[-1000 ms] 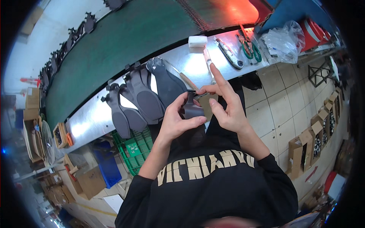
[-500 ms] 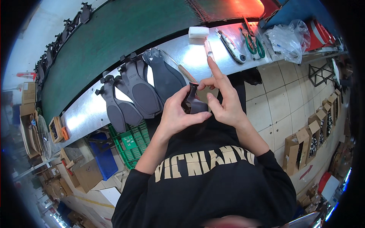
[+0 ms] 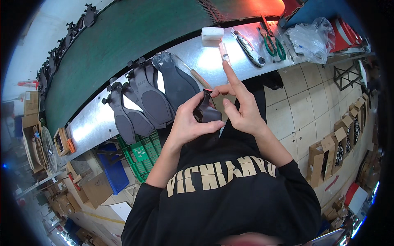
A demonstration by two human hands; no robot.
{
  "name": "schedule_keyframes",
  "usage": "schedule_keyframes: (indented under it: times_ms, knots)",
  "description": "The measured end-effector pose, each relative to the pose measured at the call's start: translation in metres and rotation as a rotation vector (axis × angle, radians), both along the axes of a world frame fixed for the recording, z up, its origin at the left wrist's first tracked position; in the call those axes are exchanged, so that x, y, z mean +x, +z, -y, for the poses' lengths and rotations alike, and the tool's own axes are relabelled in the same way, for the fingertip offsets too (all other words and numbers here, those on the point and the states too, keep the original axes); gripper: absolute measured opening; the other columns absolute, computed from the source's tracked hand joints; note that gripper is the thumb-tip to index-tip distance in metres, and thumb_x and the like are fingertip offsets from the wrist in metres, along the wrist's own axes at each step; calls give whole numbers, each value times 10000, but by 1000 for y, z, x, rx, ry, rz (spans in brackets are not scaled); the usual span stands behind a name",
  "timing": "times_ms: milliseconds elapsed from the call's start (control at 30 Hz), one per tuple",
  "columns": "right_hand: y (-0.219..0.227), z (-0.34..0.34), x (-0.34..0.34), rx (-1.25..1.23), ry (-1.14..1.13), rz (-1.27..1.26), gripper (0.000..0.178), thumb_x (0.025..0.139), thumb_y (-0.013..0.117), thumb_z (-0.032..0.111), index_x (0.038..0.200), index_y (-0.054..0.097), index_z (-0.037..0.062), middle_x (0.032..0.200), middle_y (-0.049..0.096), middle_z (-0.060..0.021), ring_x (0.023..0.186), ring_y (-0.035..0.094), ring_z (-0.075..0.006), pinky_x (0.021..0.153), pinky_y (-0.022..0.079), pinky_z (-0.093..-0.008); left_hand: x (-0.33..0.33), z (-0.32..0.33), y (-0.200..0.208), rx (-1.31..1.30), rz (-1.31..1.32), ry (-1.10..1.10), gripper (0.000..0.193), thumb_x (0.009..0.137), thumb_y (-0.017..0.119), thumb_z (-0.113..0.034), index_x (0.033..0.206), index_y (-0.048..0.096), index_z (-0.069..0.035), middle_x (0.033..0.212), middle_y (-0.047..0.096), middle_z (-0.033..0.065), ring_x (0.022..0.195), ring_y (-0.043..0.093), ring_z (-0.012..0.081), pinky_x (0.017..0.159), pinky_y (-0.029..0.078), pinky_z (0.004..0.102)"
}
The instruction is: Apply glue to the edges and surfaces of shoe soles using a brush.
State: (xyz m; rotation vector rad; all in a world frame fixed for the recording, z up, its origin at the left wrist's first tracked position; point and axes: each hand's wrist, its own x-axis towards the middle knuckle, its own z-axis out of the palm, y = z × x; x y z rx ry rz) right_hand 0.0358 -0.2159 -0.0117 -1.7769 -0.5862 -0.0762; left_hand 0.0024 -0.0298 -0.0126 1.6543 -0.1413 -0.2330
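My left hand (image 3: 186, 125) is closed round a dark, glossy, curved piece (image 3: 208, 112), its thumb along the lower edge and its fingers behind. A narrow end of the piece rises above the grip, with a reddish tint on its tip. Facing it, my right hand (image 3: 243, 108) has its index finger stretched out and the thumb apart. Another bent finger of that hand reaches to the narrow end, seemingly touching it. Beyond my left hand, several dark grey paddle-shaped pieces (image 3: 155, 102) with black clips lie overlapping on the metal bench edge (image 3: 92, 127).
A brush-like tool with a wooden handle (image 3: 201, 78), a white block (image 3: 212, 33), a cutter knife (image 3: 248, 47) and green-handled scissors (image 3: 274, 47) lie along the bench. Behind runs a green belt (image 3: 135, 30). A green crate (image 3: 141, 158) stands below; cardboard boxes (image 3: 320, 160) line the right floor.
My left hand and the dark piece have tilted slightly and shifted a little left. My right hand keeps nearly the same pose. The whole view has moved slightly.
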Motion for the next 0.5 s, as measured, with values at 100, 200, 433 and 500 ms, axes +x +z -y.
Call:
schedule_keyframes:
  times_ms: [100,200,433,500]
  knots:
    - [2,-1,-2,39,-19,-78,845,716,519,-73,1529,337,67,883,678,-54,887,582,-231,906,435,-345,-1,-2,-2,40,-4,-17,638,640,880,-290,1122,611,32,921,645,61,837,597,115,757,495,272]
    - [4,-1,1,-134,-16,187,826,712,534,-72,1511,385,77,879,677,-48,875,579,-231,886,438,-352,-1,-7,-2,88,6,-49,617,647,882,-278,1107,610,29,924,641,51,838,590,105,754,491,268]
    - [0,3,2,-305,12,449,814,688,584,-43,1475,462,127,944,689,-29,886,564,-238,835,434,-371,0,-11,1,-173,-192,-65,588,694,859,-173,1174,597,45,1028,636,34,932,581,105,843,474,251]
    - [2,5,2,-344,27,468,813,681,592,-35,1467,474,135,979,693,-29,898,562,-241,838,432,-371,1,-12,3,-185,-222,-76,594,701,853,-159,1193,593,49,1051,635,36,945,581,109,854,472,250]
